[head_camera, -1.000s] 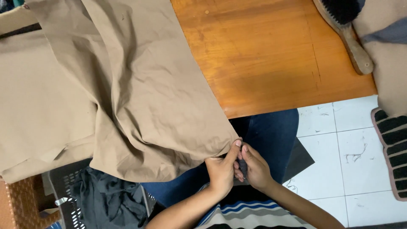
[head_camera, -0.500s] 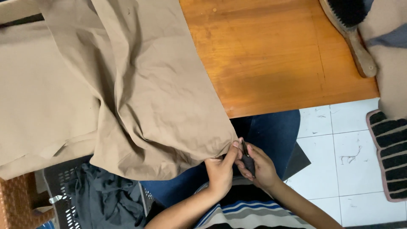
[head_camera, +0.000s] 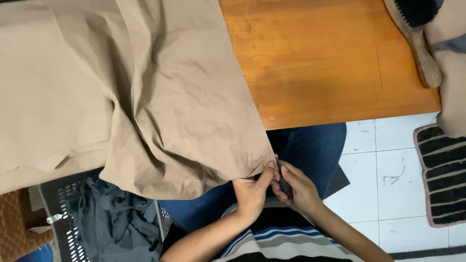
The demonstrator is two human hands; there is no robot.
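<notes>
A large tan cloth (head_camera: 160, 97) lies over the left part of the wooden table (head_camera: 320, 63) and hangs off its near edge. My left hand (head_camera: 252, 191) pinches the cloth's lower right corner between thumb and fingers. Right beside it, touching, my right hand (head_camera: 298, 189) grips a small dark tool (head_camera: 284, 182) whose tip points at that corner. Both hands are held over my lap in blue jeans (head_camera: 310, 148). What kind of tool it is cannot be told.
A wooden-handled brush (head_camera: 417, 39) lies at the table's far right next to more tan cloth (head_camera: 451, 68). A grey perforated basket (head_camera: 68, 223) with dark cloth stands at lower left. A striped mat (head_camera: 444, 174) lies on the white tiled floor at right.
The view has drifted slightly, so the cloth and table sit a little differently in frame. The hands keep the same grip at the cloth's corner.
</notes>
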